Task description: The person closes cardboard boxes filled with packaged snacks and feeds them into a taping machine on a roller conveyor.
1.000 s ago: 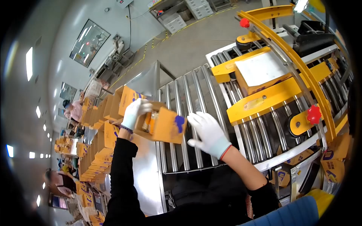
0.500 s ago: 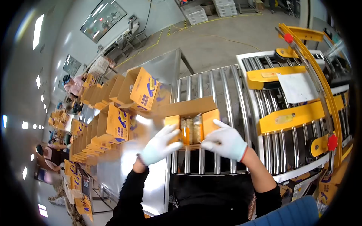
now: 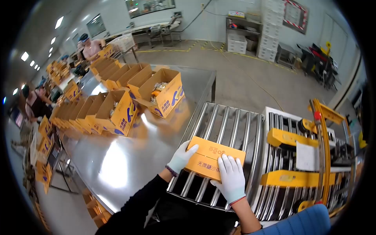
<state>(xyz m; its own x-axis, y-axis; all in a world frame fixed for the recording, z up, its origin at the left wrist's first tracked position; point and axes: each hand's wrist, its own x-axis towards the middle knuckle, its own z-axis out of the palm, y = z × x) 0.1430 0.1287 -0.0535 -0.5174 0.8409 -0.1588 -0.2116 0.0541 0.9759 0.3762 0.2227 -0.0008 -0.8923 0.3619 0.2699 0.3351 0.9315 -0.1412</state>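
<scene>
A yellow cardboard box (image 3: 211,154) with printed lettering lies on the roller conveyor, its top flaps folded down over the contents. My left hand (image 3: 181,159), in a white glove, grips the box's left end, thumb on top and fingers around the side. My gloved right hand (image 3: 231,178) lies with fingers stretched flat on the top near the front right, thumb spread out at the front edge. What is inside the box is hidden.
Several open-topped boxes (image 3: 123,111) stand in rows on the steel table (image 3: 156,149) to the left. Metal rollers (image 3: 236,131) lead right to a machine with yellow guides (image 3: 295,178) and an upright frame (image 3: 323,152). Co-workers (image 3: 91,49) stand at the far left.
The box's flaps have gone from standing open, with wrapped contents showing, to folded down. My right hand has moved onto the top. The head view has turned.
</scene>
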